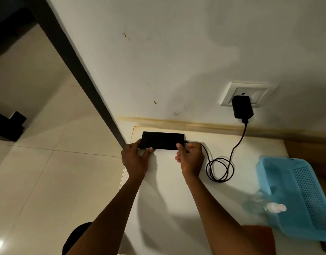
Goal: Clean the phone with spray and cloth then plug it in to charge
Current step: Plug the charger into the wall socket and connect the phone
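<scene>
Your right hand (190, 156) has its thumb and fingers curled in a pinch on the plug end of the black cable (230, 159), right at the phone's (162, 140) right short edge. Can't tell whether the plug is fully seated; your fingers cover the port.

Your left hand (135, 156) grips the phone's left end: thumb on the near long edge, the other fingers wrapped round the left short edge.

The phone is black and lies flat with its long side parallel to the wall, at the far left corner of the white tabletop (167, 190), near the wall. Its left end is close to the table's left edge.

The cable runs right from the plug, drops into a loose coil on the tabletop to the right of your right hand, then climbs to the black charger brick (242, 107). The brick sits in the white wall socket (230, 93) above the table.

Blue plastic basket (280, 181) with perforated walls sits at the right side of the table, well apart from the phone. Clear spray bottle (265, 205) with a pale cap lies against the basket's near left wall; it's blurred, so I can't tell whether it's inside or just beside it.

Something reddish-brown (258, 234) shows at the near edge, below the basket. Can't tell what it is.

Left of the table: pale tiled floor (39, 172).
</scene>
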